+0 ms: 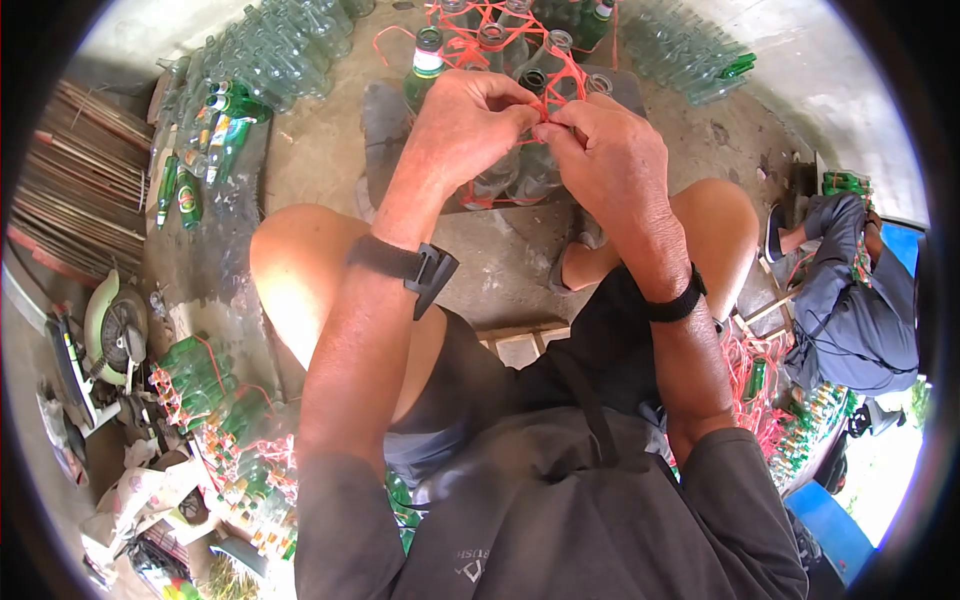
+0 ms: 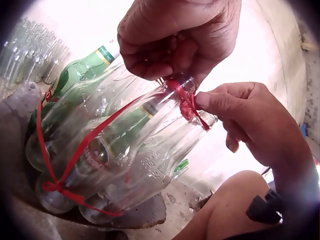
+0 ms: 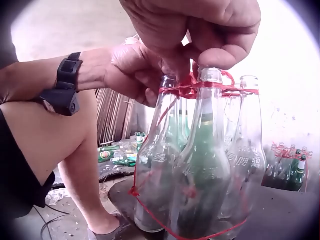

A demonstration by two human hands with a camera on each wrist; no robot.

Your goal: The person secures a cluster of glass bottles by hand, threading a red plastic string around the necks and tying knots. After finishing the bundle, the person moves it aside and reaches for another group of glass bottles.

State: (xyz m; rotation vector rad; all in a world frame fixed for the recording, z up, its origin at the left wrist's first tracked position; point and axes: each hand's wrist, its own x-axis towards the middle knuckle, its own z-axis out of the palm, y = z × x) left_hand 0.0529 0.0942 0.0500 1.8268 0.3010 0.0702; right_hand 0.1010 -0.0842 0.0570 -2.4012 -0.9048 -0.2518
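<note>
Clear and green glass bottles (image 1: 534, 178) (image 2: 145, 165) (image 3: 200, 175) stand in a bundle before the person. Red plastic twine (image 2: 80, 152) (image 3: 232, 91) runs round their necks and again low around their bodies. At the necks the left hand (image 1: 462, 125) (image 2: 182, 35) (image 3: 132, 70) pinches the twine between thumb and curled fingers. Close beside it, the right hand (image 1: 615, 150) (image 2: 260, 120) (image 3: 200, 30) pinches the same twine with thumb and forefinger. A small red knot or tangle (image 2: 187, 110) lies between the hands. The exact hold of the fingertips is partly hidden.
Many clear bottles (image 1: 285, 55) stand at the back left, more (image 1: 680, 50) at the back right. Green bottles (image 1: 188, 198) lie at the left. Tied bundles (image 1: 215, 385) and loose red twine (image 1: 745, 375) flank the seated person. Another person (image 1: 855, 290) sits at the right.
</note>
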